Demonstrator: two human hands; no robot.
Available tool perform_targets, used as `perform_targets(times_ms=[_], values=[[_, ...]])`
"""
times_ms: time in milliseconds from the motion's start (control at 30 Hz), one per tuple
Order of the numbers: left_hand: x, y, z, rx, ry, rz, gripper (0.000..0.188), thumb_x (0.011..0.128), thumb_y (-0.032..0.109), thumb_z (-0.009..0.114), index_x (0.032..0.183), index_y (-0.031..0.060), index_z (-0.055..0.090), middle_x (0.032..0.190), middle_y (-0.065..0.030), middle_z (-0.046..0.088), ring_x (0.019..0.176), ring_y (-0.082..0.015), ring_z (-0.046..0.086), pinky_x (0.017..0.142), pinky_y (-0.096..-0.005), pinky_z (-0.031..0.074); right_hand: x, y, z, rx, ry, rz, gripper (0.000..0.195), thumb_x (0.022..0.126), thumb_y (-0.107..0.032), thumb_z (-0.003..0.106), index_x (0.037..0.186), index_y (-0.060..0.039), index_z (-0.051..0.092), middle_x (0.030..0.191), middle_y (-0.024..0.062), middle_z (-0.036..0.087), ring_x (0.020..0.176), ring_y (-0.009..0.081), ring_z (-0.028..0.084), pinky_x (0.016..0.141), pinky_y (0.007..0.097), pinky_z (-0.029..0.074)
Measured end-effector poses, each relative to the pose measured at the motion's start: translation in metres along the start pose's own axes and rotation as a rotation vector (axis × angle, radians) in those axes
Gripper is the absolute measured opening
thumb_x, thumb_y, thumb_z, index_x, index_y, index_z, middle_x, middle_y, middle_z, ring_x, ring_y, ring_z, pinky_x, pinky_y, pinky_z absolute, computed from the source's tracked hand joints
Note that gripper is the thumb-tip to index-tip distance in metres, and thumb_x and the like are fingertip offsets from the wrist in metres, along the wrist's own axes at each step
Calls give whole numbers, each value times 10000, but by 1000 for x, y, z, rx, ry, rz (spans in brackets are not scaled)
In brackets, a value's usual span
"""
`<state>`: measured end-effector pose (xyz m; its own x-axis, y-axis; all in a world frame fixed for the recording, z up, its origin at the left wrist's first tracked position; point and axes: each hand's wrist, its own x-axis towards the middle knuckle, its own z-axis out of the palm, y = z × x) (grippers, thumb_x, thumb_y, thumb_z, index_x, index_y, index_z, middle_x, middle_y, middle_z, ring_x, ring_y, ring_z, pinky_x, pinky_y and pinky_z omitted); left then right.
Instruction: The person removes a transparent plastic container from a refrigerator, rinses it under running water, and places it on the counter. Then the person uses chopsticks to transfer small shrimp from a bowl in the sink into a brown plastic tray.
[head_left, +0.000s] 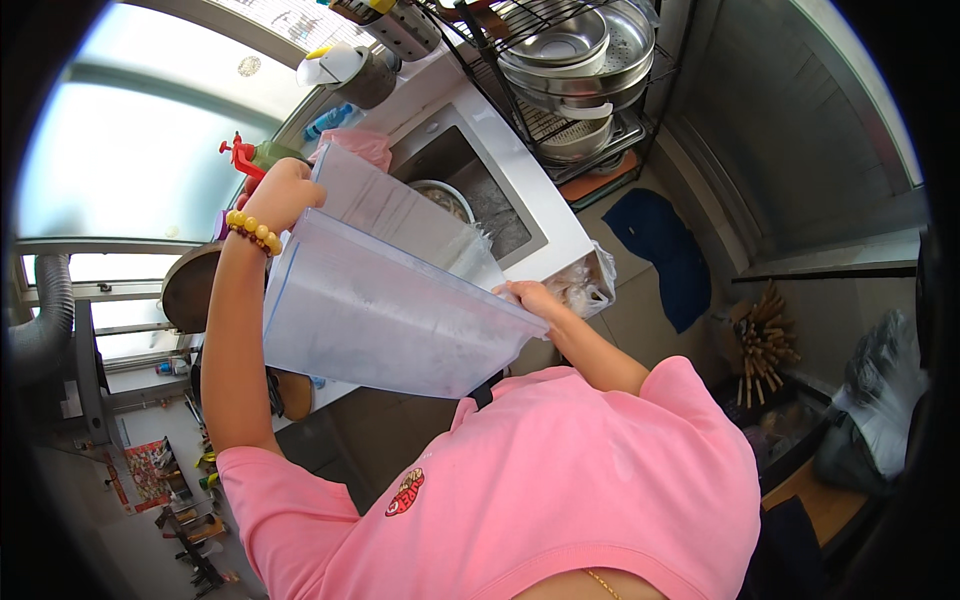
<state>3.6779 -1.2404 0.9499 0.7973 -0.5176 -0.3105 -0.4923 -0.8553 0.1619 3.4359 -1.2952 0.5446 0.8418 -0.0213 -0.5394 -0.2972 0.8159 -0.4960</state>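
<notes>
A large translucent plastic drawer-like bin is held tilted in front of my pink shirt, beside the sink. My left hand, with yellow and dark bead bracelets at the wrist, grips its upper left end. At the opposite end, my right hand grips the rim. Water droplets or wet streaks show on the bin's walls. Behind it, the grey sink is partly hidden; a round bowl with unclear contents sits inside. A red-and-green spray bottle stands just beyond my left hand.
A black wire rack with steel bowls and colanders stands beyond the sink. A plastic bag hangs at the counter's end. A dark blue mat lies on the floor. A pan is at the left, near the window.
</notes>
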Motion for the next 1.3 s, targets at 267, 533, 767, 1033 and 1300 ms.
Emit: perform_targets(times_ms=[267,533,767,1033,1300], values=[[49,83,12,300,-35,200,312,683,147,651,881,-91,609,843,-225,605,827,-333,619,781,-369,489,9,15,3,233,16,57,343,1006,-212,407,1089,43,621,941,95,658,789,151,621,687,280,518],[94,141,45,1039,-44,738,261,816,124,504,863,-64,679,880,-241,654,778,-343,671,718,-349,537,-9,8,25,435,-47,2,288,957,-133,502,1140,68,598,1007,126,668,812,197,666,721,315,556],[100,140,44,1303,-45,901,226,820,95,521,871,-56,681,854,-219,666,777,-328,681,705,-334,546,-3,10,20,398,32,19,284,930,-133,556,1108,81,612,948,123,676,778,204,669,686,317,556],[36,69,-9,306,68,299,451,686,169,631,1052,-93,613,937,-251,648,879,-384,632,822,-398,483,-11,-27,9,74,178,-59,320,992,-216,434,1040,12,653,684,21,560,525,127,504,497,279,444],[-47,-69,-5,-515,41,212,420,788,-19,512,1191,-138,519,755,-15,585,635,-47,508,576,-193,383,-67,-107,20,-432,278,-147,319,993,-213,432,1029,14,654,562,-55,396,408,56,271,386,249,240]])
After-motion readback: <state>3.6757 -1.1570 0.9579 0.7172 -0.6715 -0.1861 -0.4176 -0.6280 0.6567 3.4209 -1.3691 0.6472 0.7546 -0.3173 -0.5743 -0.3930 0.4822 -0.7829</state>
